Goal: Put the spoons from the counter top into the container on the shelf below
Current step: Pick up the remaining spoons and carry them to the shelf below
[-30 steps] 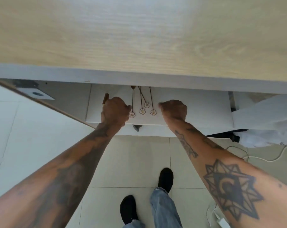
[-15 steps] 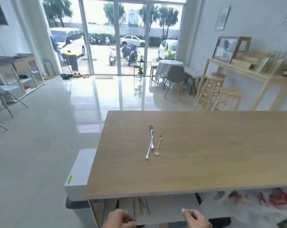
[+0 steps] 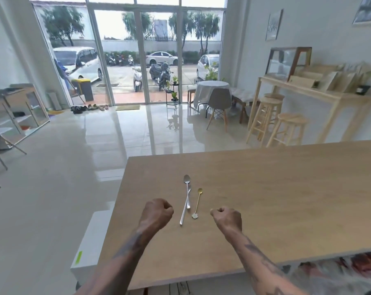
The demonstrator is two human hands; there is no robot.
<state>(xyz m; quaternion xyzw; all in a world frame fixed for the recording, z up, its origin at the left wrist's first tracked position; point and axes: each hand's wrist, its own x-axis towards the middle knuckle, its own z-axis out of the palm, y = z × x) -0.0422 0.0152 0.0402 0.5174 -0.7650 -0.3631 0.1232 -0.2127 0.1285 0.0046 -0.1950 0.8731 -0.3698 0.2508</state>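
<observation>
On the wooden counter top (image 3: 265, 199) lie two long silver spoons (image 3: 186, 196), crossed over each other, and a small gold spoon (image 3: 197, 202) with a flower-shaped handle end just to their right. My left hand (image 3: 157, 211) hovers as a closed fist left of the silver spoons, holding nothing. My right hand (image 3: 227, 217) is a closed fist right of the gold spoon, also with nothing in it. The container on the shelf below is hidden under the counter's near edge.
A white box (image 3: 88, 248) stands on the floor against the counter's left end. Bags with red contents (image 3: 339, 271) show under the counter at the lower right. Wooden stools (image 3: 286, 128) and a side table stand beyond the counter.
The view has swung up from the shelf under the counter to the counter top. Both hands have come up from the shelf and now hover beside the spoons.
</observation>
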